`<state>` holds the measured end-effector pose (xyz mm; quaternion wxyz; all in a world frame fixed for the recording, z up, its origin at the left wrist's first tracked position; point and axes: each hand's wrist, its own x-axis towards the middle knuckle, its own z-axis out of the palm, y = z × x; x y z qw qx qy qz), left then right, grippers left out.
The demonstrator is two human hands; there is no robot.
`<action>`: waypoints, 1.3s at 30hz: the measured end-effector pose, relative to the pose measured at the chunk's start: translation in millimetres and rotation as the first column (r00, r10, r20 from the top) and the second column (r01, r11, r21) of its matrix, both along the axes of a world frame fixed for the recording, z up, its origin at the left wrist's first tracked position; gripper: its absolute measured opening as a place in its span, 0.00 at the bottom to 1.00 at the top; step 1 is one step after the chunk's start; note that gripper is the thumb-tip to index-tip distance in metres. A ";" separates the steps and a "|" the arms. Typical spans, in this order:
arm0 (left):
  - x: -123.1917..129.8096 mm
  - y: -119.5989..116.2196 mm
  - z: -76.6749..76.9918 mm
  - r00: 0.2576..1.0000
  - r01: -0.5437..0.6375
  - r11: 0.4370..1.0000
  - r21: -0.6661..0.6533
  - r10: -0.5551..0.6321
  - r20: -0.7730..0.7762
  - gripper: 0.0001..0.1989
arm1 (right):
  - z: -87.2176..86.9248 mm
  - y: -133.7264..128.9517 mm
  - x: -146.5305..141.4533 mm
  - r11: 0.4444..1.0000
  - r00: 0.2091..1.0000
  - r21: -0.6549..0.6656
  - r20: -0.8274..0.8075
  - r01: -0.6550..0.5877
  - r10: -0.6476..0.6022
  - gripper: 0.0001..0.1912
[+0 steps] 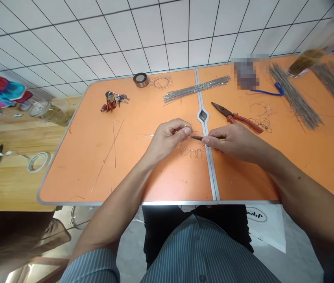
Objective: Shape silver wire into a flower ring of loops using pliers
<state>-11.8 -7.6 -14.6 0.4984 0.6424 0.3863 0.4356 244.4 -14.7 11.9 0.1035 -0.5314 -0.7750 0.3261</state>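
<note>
My left hand [171,135] is closed, thumb and forefinger pinching the edge of a thin wire ring with looped petals [195,152]. In my right hand [233,141] is a slim tool with a dark tapered tip [196,138] and a bit of yellow handle; most of it is hidden by the fingers. Its tip points left, close to my left fingertips. Whether the tip grips the wire I cannot tell. Beyond my right hand lie red-handled pliers [245,121] and finished-looking wire loops [259,109].
A bundle of straight wires [196,89] lies behind my hands. Farther right are another wire bundle [296,96], a blue strip [268,93] and a jar [305,63]. Keys [116,100] and a tape roll [141,80] lie back left. Loose wires [107,155] cross at left.
</note>
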 end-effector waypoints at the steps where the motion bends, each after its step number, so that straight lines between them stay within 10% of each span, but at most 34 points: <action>1: 0.3 -0.2 0.1 1.000 -0.001 1.000 0.001 0.001 0.000 0.22 | -0.1 -0.1 0.1 1.000 1.000 0.000 -0.003 0.001 -0.001 0.32; 39: -1.5 2.6 -5.9 0.999 0.024 1.000 0.005 -0.024 0.030 0.21 | 4.8 -3.3 -3.2 1.000 0.999 0.019 0.031 0.007 -0.008 0.32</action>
